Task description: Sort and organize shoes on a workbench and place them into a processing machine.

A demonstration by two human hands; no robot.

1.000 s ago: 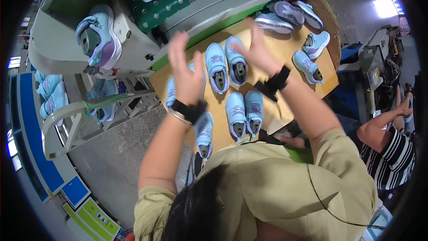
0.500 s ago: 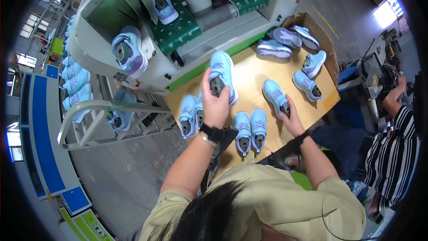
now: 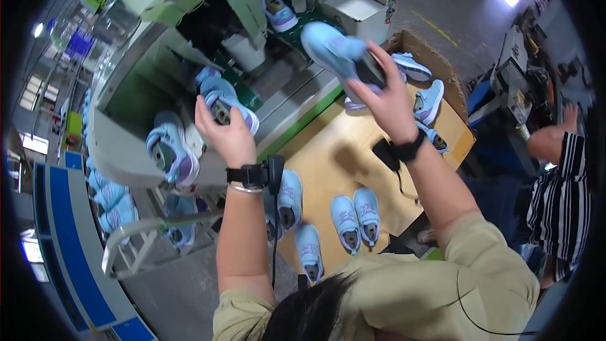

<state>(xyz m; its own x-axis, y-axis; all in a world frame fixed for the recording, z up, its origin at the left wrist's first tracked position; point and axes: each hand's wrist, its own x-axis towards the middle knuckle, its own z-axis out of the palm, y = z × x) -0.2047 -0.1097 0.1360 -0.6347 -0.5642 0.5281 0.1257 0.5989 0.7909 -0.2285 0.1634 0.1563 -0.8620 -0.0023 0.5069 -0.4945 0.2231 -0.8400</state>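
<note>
My left hand (image 3: 230, 139) is closed around the heel of a light blue shoe (image 3: 233, 104) with a lilac-and-white sole, at the green belt of a machine. Just beyond it, another blue shoe (image 3: 208, 76) shows in part. My right hand (image 3: 392, 104) grips the heel end of a second light blue shoe (image 3: 328, 47), blurred by motion, its toe pointing far left above the machine's front edge. Below on the tan tabletop (image 3: 334, 164) stand a pair of blue shoes (image 3: 355, 218), a single shoe (image 3: 308, 252) and a shoe (image 3: 290, 199) partly behind my left wrist.
More shoes (image 3: 428, 101) lie at the table's right, beside a cardboard panel (image 3: 435, 57). One shoe (image 3: 278, 12) is farther in on the belt, under hanging strips. Another shoe (image 3: 172, 151) rests at the machine's left corner. A metal rack (image 3: 145, 240) stands left; a person in stripes (image 3: 562, 215) is at right.
My left hand has moved left to the belt with a shoe. My right hand has lifted its shoe off the table and carried it away from me, toward the machine. The view has shifted.
</note>
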